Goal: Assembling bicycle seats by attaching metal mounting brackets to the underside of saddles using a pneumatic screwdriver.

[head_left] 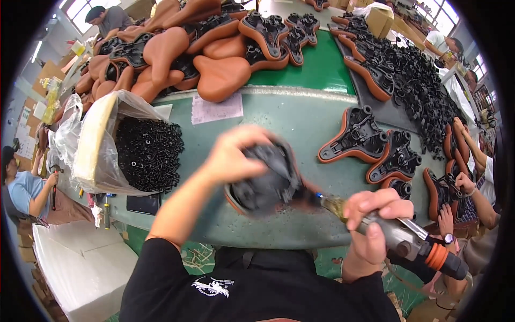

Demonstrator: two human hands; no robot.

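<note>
A bicycle saddle [265,180] with a brown rim is tilted above the green worktable, its black underside blurred by motion. My left hand [238,153] grips its upper left edge; some fingers are hidden behind it. In my right hand [375,217] is a grey power screwdriver [402,241] with an orange ring, my fingers wrapped round its body. The tool's tip points left at the saddle's narrow end; blur hides whether they touch. Left of my hands, a plastic-lined box [94,145] lies on its side with black screws [147,155] spilling out.
Brown saddles [222,75] are heaped at the back left. More saddles [359,134] lie upside down at right, beside a pile of small black parts [424,96]. A screwdriver [107,214] is near the left table edge. Co-workers' hands [465,185] are at far right; another person [29,185] is at left.
</note>
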